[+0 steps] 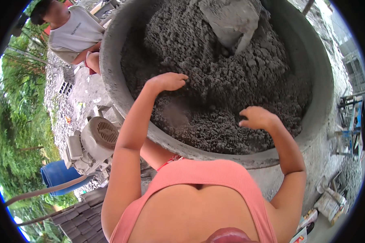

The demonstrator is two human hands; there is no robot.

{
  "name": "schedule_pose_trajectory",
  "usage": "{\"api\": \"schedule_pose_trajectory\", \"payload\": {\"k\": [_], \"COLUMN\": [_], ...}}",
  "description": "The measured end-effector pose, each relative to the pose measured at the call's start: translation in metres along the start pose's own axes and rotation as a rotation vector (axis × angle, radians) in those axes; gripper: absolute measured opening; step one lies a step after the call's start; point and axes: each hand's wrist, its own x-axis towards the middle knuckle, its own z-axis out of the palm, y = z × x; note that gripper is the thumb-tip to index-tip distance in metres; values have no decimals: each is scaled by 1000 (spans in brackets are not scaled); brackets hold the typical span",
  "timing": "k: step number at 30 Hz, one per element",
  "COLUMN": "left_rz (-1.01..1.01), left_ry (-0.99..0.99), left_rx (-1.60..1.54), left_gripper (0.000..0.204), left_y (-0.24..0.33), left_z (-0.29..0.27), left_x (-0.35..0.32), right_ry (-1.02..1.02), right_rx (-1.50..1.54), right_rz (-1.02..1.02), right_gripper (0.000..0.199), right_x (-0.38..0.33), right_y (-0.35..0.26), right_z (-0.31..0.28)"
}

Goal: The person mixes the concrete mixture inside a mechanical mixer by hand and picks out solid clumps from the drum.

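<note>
A large round mixing pan (318, 60) stands before me, its thick wall caked with grey. Crumbly grey mortar mix (178, 44) fills much of it, and a mix-coated paddle (235, 24) sits in the far part. My left hand (170, 82) hangs over the mix at the left, its fingers loosely bent with a small dark gap near their tips. Over the near right part is my right hand (258, 118), thumb and curved fingers apart. Neither hand shows anything held. A brownish blur, perhaps dust, lies over the mix below my left hand.
A dusty motor (103, 135) stands just outside the pan at the left. Beyond it lies a blue barrel (63, 178) beside a hose (48, 189). A person in a white shirt (79, 34) is at the far left rim. At lower right is a dirty sack (330, 202).
</note>
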Motion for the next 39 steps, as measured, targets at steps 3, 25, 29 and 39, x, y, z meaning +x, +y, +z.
{"api": "schedule_pose_trajectory", "payload": {"k": [3, 25, 29, 39], "left_rz": [-31, -150, -136, -60], "left_ry": [3, -31, 110, 1115], "left_rx": [-30, 5, -9, -89], "left_gripper": [50, 51, 49, 38], "left_y": [7, -10, -24, -40], "left_z": [-1, -20, -26, -49], "left_x": [-4, -3, -2, -13], "right_ry": [-68, -74, -88, -50], "right_rx": [-41, -72, -81, -76], "right_rz": [-44, -101, -100, -66], "right_gripper": [50, 51, 52, 54], "right_x": [-1, -11, -12, -20], "right_y": [-19, -41, -46, -52], "right_z": [2, -3, -9, -18]}}
